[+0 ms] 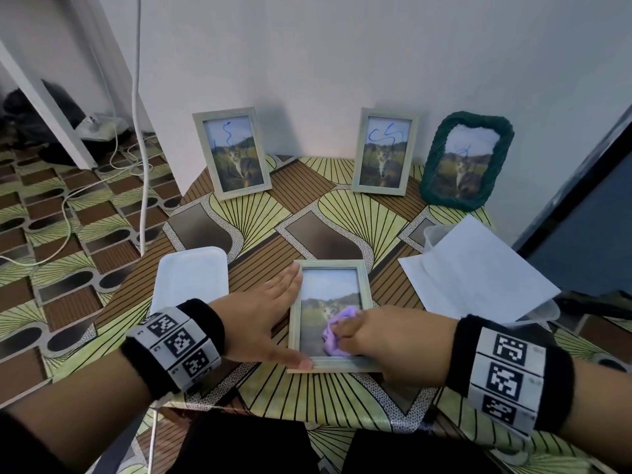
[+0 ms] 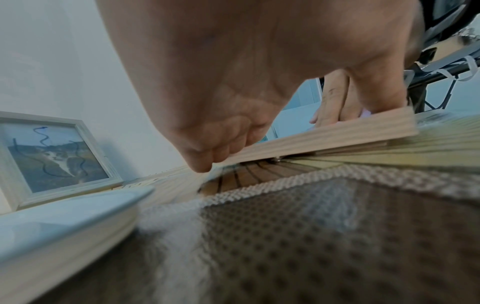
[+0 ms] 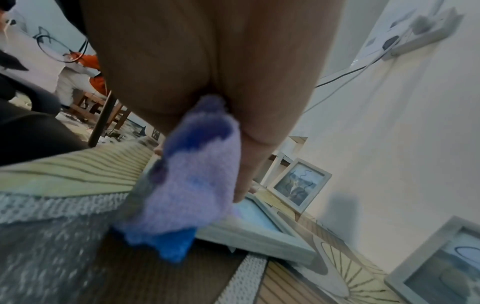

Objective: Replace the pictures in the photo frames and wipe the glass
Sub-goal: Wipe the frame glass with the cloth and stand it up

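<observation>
White plastic lid [image 1: 191, 275] flat on the patterned table [image 1: 342, 395], just left of the left hand [image 1: 263, 319]. Left hand laid flat with fingers straight [image 1: 290, 273] along the left rail of a pale wooden photo frame [image 1: 366, 285] and thumb pressed on its near left corner, gripping nothing. Frame lying face up between the two hands, cat picture showing under the glass. Right hand [image 1: 390, 340] just beyond the thumb, fingers curled round a bunched lilac cloth [image 1: 337, 331], cloth pressed onto the lower part of the glass. Blue stains visible on the cloth [image 3: 189, 185] from the right wrist view.

Farther back, beyond the left hand's fingertips, a second pale frame [image 1: 232, 152] propped upright against the white wall [image 1: 342, 63], blue pen scribbles over its cat picture. Beyond the right hand, a third pale frame [image 1: 384, 150] leaning on the same wall, also scribbled in blue. Right of that, a dark green woven frame [image 1: 506, 148], faint blue marks on its glass. Near the right hand, to its right, white sheets of paper [image 1: 478, 275] resting over a clear plastic container [image 1: 432, 234].

White cables [image 1: 140, 131] hanging and trailing across the patterned floor far left of the left hand.
</observation>
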{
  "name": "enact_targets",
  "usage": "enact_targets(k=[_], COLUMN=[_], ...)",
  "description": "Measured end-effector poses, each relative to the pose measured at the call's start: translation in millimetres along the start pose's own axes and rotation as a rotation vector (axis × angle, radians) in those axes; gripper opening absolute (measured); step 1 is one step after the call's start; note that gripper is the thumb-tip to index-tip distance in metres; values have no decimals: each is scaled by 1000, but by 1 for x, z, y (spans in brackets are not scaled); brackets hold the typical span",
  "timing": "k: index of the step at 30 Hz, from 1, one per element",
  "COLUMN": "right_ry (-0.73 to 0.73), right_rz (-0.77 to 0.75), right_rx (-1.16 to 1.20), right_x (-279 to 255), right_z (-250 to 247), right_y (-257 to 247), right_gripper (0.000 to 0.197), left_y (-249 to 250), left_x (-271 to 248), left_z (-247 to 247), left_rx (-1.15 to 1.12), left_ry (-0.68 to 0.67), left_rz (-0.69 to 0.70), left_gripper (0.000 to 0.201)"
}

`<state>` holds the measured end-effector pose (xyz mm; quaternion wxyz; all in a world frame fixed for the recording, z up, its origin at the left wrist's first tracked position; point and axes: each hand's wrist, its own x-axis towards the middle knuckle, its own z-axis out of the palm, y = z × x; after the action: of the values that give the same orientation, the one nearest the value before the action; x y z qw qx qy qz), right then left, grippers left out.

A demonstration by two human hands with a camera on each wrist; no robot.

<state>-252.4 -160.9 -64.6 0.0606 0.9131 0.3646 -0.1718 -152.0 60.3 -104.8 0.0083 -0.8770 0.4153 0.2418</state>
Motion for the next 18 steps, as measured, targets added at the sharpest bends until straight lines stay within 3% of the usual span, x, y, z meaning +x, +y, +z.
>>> enact_targets(k=[7, 11, 18], right_ry=[-40, -46, -51], right_rz=[162, 242, 227], right_rx=[-62, -15, 132], right_x=[15, 37, 70], right_z=[3, -2, -2], right_y=[8, 24, 24], right_gripper=[37, 60, 79], left_y=[1, 2, 3], left_x=[0, 1, 2], left_z=[0, 2, 2], left_rx=[-13, -17, 41], left_ry=[4, 10, 30], left_rz=[2, 2, -11], left_gripper=[135, 135, 134])
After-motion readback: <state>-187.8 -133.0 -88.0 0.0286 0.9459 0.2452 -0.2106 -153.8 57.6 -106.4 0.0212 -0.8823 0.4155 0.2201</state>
